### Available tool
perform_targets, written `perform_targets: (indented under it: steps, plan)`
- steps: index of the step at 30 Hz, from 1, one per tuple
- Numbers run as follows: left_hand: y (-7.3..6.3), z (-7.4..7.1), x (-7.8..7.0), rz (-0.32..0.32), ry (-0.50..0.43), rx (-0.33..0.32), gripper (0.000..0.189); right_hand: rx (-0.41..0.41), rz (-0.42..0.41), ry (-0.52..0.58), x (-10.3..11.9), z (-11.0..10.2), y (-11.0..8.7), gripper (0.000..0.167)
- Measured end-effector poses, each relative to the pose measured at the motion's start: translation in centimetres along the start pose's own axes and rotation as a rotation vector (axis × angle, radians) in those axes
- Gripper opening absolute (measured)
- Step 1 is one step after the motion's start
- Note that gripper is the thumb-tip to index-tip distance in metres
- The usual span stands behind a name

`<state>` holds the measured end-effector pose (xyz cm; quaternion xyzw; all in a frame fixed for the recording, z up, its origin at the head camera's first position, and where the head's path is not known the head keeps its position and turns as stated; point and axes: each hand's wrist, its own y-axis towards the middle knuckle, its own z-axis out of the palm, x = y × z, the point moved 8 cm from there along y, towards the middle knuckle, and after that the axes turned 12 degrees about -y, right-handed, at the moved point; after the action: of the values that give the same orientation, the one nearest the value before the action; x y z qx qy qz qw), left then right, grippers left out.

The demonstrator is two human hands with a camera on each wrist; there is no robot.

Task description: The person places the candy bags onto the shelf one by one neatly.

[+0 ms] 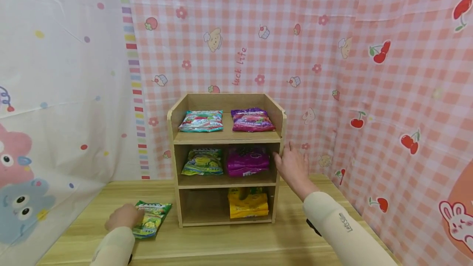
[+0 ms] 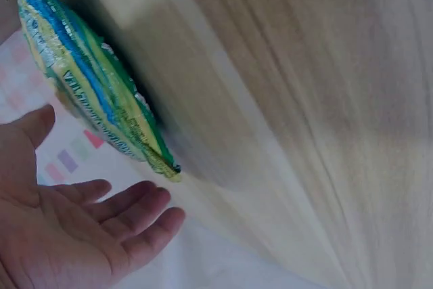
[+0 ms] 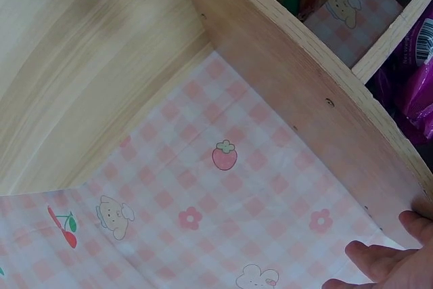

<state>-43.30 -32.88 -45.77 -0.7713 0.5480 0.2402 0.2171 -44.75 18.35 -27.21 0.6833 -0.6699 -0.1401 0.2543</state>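
Observation:
A green and yellow snack bag point(image 1: 153, 218) lies on the table left of a small wooden shelf point(image 1: 228, 136). My left hand point(image 1: 125, 216) is at the bag's left side. In the left wrist view, that hand point(image 2: 88, 228) has its fingers spread and loosely bent, with a small gap between them and the bag point(image 2: 101, 93). Against the shelf's right side wall point(image 3: 291, 109) rests my right hand point(image 1: 295, 169), its thumb near the front edge and its fingers extended along the outside. The right wrist view shows only part of this hand point(image 3: 399, 262).
The top tier bears a teal bag point(image 1: 201, 121) and a purple-red bag point(image 1: 253, 120). On the middle tier are a green-yellow bag point(image 1: 203, 162) and a purple bag point(image 1: 247, 162). A yellow bag point(image 1: 248, 204) stands bottom right. Patterned cloth point(image 1: 236, 32) hangs behind and at both sides.

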Motion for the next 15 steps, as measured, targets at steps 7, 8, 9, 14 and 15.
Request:
perform_targets:
  steps: [7,8,9,14,15]
  plan:
    - [-1.1,1.0,-0.1,-0.037,0.004,0.088,0.078,0.004,0.003,-0.004,0.0,0.1,0.0,0.062]
    - [-1.2,1.0,-0.2,-0.034,0.006,0.102,0.076,0.004,0.003,-0.006,0.0,0.0,0.0,0.062]
    - [-1.3,1.0,-0.3,-0.028,0.014,0.113,0.075,0.007,0.004,-0.006,0.0,0.1,0.0,0.062]
    - [-1.7,0.7,-0.7,-0.029,0.033,0.138,0.072,0.013,0.009,-0.001,-0.1,0.1,0.0,0.063]
    - [-1.7,0.7,-0.6,-0.033,0.035,0.143,0.073,0.012,0.009,0.000,-0.1,0.1,0.0,0.063]
